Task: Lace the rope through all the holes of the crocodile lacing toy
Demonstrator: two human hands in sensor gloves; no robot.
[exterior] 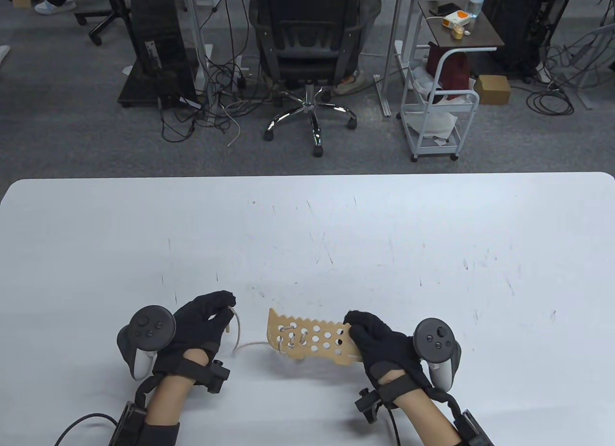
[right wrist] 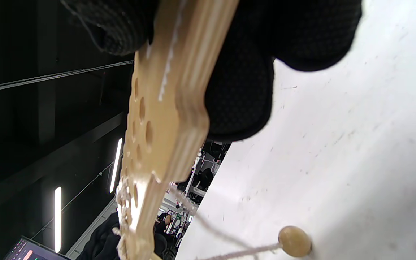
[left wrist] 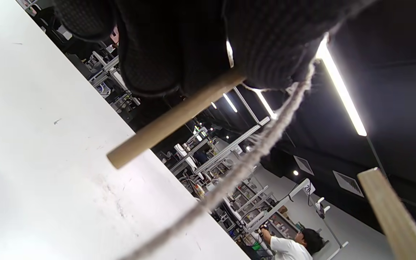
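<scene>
Table view shows the white worktop (exterior: 307, 234) with loads of bare room beyond both grips, and its near edge sits close behind the wrists, so I'd say any big pull should go away from the body or out to the side. Next biggest is the crocodile lacing toy (exterior: 312, 338): the right hand (exterior: 379, 340) is clamped on one end, and the rest of the board sticks out from that grip toward the other hand, seemingly lifted off the worktop. Only the few holes furthest from the right grip have rope in them, so most of the job is still to do, I reckon. The left hand (exterior: 204, 321) is pinched together on the wooden needle (left wrist: 173, 119), with the rope (exterior: 247, 344) sagging from that grip across to the laced end. Smallest bit is the wooden bead (right wrist: 294, 241) at the rope's tail, resting on the worktop under the board. Main risks I can see: the slack loop snagging on the jagged teeth edge, or the needle slipping in those gloved fingers since only a short bit is held.
</scene>
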